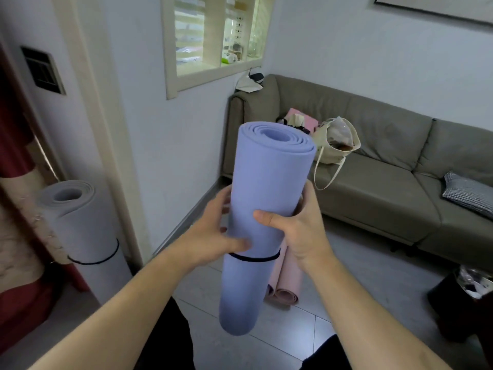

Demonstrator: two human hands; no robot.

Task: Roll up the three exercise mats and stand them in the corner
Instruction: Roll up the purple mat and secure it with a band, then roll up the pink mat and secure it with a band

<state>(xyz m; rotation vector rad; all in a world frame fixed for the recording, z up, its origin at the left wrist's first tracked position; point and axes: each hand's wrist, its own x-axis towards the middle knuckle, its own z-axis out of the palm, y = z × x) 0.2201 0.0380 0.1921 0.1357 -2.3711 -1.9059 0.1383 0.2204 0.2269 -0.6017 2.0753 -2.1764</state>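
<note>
I hold a rolled blue mat (266,182) upright in front of me, off the floor, with a black band around its lower half. My left hand (210,236) grips its left side and my right hand (296,225) wraps its right side at mid height. A rolled grey mat (80,231) with a black band stands upright at the left, beside the door frame. A rolled pink mat (285,279) lies on the floor behind the blue one, mostly hidden.
A grey sofa (386,188) runs along the right wall, carrying a cream tote bag (336,145) and a checked cushion (469,193). A dark bin (464,305) stands at the right. A white door frame (106,129) and red cloth (16,145) are at the left.
</note>
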